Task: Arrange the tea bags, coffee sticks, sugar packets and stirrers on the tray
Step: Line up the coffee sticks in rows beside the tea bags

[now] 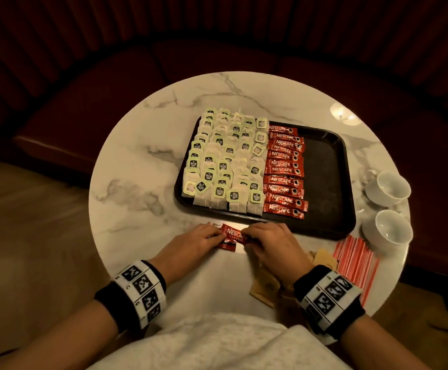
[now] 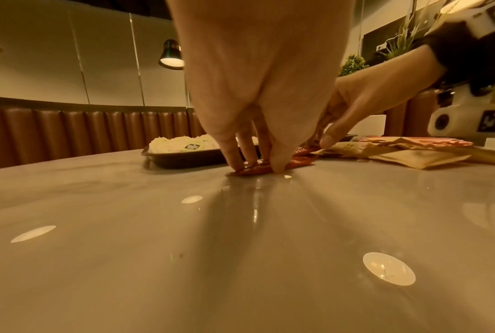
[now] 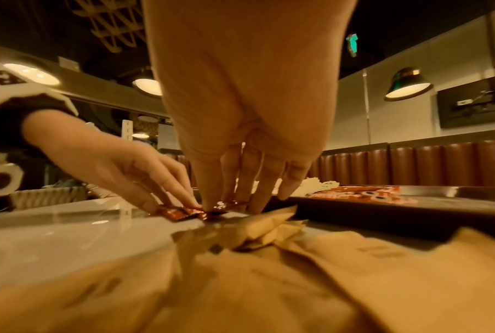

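A black tray [image 1: 324,166] carries several tea bags [image 1: 222,161] on its left part and a column of red coffee sticks [image 1: 284,169] in the middle; its right part is bare. In front of the tray a few loose coffee sticks [image 1: 233,233] lie on the marble table. My left hand [image 1: 218,235] pinches their left end and my right hand [image 1: 246,236] pinches the right end, fingertips down at the tabletop. The top stick tilts up between the hands. Brown sugar packets [image 1: 266,283] lie under my right wrist, red-and-white stirrers [image 1: 356,259] just right of them.
Two white cups [image 1: 388,188] [image 1: 389,231] stand at the table's right edge, beside the tray. The round table [image 1: 142,161] shows bare marble to the left of the tray. A padded bench curves behind it.
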